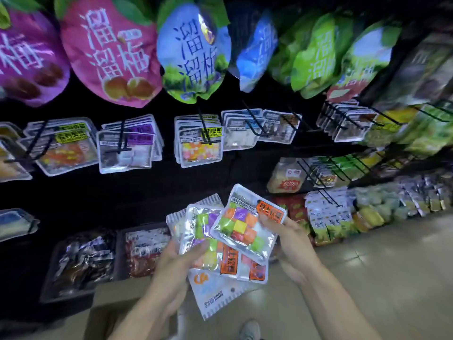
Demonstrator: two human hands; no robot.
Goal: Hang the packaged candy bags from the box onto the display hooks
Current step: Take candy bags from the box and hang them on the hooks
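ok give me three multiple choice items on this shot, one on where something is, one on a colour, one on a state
1. Where is the top candy bag?
A. on a hook
B. in the box
C. pinched in the right hand, over the stack
2. What colour is that bag's corner label?
A. orange
B. blue
C. white
3. What is the left hand doing?
A. hanging empty
B. holding a fanned stack of bags
C. gripping a hook

Answers: 1 C, the right fingers clasp its edge in front of the shelves; 2 A, the label shows orange with dark print; 3 B, the thumb presses on several overlapping bags.
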